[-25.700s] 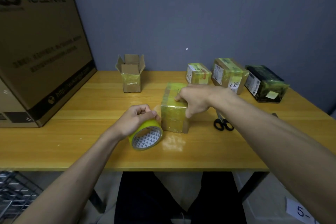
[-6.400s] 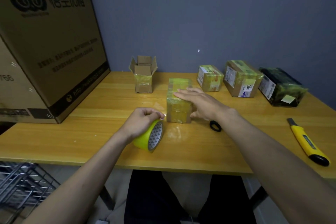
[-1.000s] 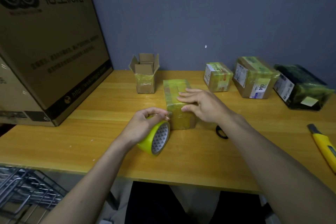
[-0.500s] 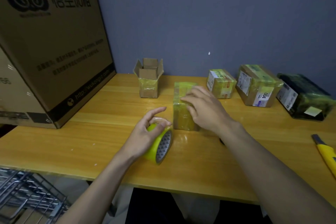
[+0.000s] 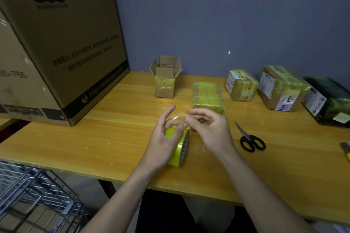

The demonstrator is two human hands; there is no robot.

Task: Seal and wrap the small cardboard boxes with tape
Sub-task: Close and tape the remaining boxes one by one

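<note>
**Tape end pinched between both hands, wrapped box just beyond**

The left hand point(image 5: 164, 138) holds the roll point(image 5: 179, 147) on edge on the tabletop point(image 5: 94, 138), thumb and lower fingers curled against its rim while the forefinger sticks up straight. Standing the roll on edge probably lets it turn freely as tape pays out. The right hand point(image 5: 209, 130) meets it from 3 o'clock, thumb and forefinger pinching the clear loose tape end point(image 5: 178, 117) at the roll's top, other fingers loosely curled. My guess is that the end is being found or peeled up for another strip; whether it has been cut free of the box I cannot tell.

The wrapped box point(image 5: 207, 96) lies at 12 o'clock from the hands, just beyond the fingertips and apart from them, within easy reach for a further pass or for being set aside. It looks fully banded in yellowish tape.

The scissors point(image 5: 251, 140) lie at 3 o'clock of the right hand, blades pointing away, handy for cutting. A yellow knife point(image 5: 346, 152) pokes in at the right edge.

Counted: one roll; one pair of scissors; one knife; one open box point(image 5: 165, 79) at 11 o'clock, flaps up, likely next in line; one wrapped box in the middle; three finished parcels in a row at 1 to 2 o'clock, namely a small one point(image 5: 241, 85), a larger one point(image 5: 282, 89) and a dark one point(image 5: 329, 100). One big carton point(image 5: 56, 43) stands at 10 o'clock, and a wire basket point(image 5: 28, 195) sits below the tabletop at 8 o'clock.
</note>
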